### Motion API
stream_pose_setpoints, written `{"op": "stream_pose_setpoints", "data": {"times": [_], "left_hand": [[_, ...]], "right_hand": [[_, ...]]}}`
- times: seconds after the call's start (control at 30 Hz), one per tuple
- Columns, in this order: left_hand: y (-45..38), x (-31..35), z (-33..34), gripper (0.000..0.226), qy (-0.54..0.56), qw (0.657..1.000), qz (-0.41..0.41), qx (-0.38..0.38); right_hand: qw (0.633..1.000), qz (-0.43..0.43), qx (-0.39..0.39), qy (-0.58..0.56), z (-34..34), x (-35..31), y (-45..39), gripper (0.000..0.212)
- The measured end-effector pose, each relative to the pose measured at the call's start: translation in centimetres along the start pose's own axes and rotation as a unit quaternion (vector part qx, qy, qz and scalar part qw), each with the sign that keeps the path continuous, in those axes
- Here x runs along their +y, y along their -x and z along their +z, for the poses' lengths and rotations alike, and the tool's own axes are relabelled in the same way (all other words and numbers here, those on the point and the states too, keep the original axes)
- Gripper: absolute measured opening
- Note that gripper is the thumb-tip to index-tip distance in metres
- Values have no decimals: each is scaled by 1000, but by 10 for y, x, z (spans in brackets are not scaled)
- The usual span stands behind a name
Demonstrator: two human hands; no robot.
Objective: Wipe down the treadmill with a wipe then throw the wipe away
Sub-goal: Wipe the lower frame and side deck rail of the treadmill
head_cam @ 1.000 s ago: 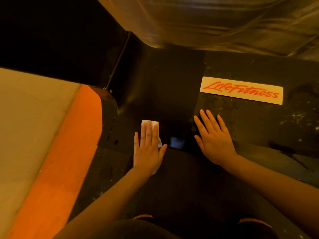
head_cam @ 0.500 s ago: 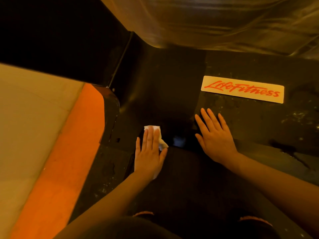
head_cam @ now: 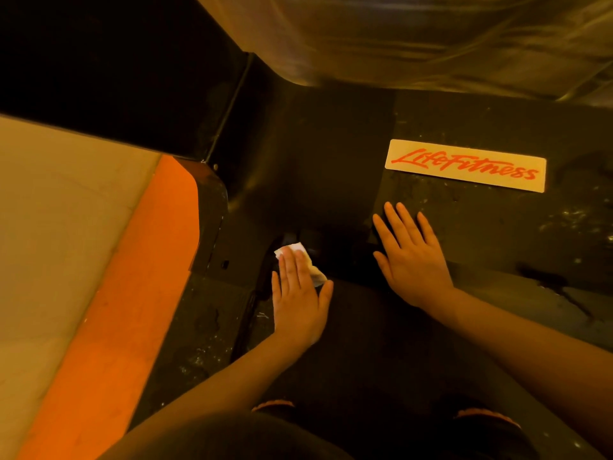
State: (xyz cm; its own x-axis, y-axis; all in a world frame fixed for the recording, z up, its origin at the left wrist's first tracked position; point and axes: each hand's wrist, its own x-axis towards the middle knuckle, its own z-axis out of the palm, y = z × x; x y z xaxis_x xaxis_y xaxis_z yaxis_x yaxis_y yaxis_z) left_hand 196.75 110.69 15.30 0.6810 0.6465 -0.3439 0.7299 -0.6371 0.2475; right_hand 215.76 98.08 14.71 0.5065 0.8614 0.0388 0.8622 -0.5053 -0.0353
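Note:
A small white wipe (head_cam: 313,272) lies on the dark front end of the treadmill (head_cam: 331,167), where the motor cover meets the belt. My left hand (head_cam: 298,300) presses flat on the wipe with straight fingers; most of the wipe is hidden under them. My right hand (head_cam: 411,254) rests flat and open on the black cover to the right, just below the pale LifeFitness label (head_cam: 464,165). The cover around the label is speckled with pale marks.
An orange strip (head_cam: 126,293) and pale floor (head_cam: 56,234) run along the left of the treadmill. A shiny curved silvery surface (head_cam: 414,38) hangs over the top of the view. My knees (head_cam: 481,423) show at the bottom on the belt.
My left hand has slid the wipe back toward me and slightly right along the cover's edge. My right hand has stayed planted in place.

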Motion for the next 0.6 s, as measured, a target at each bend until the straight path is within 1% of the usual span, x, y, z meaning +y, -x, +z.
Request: {"op": "stream_pose_setpoints", "data": {"times": [0.07,0.17,0.23,0.3,0.4,0.47,0.53,0.6], "left_hand": [[5,4,1,89,-17,999,36,-16],[15,10,4,85,-59,989,127,-53],[17,11,6,83,-65,982,165,-67],[13,7,8,81,-75,981,165,-60],[7,-2,11,81,-75,990,115,-25],[5,-4,11,81,-76,992,104,-10],[5,-3,7,79,-87,986,140,-22],[5,-2,8,79,-109,970,214,-41]], "right_hand": [[1000,1,4,1,0,0,1,64],[1000,0,4,5,-1,-1,1,64],[1000,0,3,6,-1,-1,1,64],[1000,-1,1,7,-1,-1,1,64],[1000,-3,1,5,-2,0,1,64],[1000,-1,-2,6,-2,0,1,64],[1000,-1,-6,7,-2,0,1,64],[1000,-1,-6,3,-3,0,1,64]]}}
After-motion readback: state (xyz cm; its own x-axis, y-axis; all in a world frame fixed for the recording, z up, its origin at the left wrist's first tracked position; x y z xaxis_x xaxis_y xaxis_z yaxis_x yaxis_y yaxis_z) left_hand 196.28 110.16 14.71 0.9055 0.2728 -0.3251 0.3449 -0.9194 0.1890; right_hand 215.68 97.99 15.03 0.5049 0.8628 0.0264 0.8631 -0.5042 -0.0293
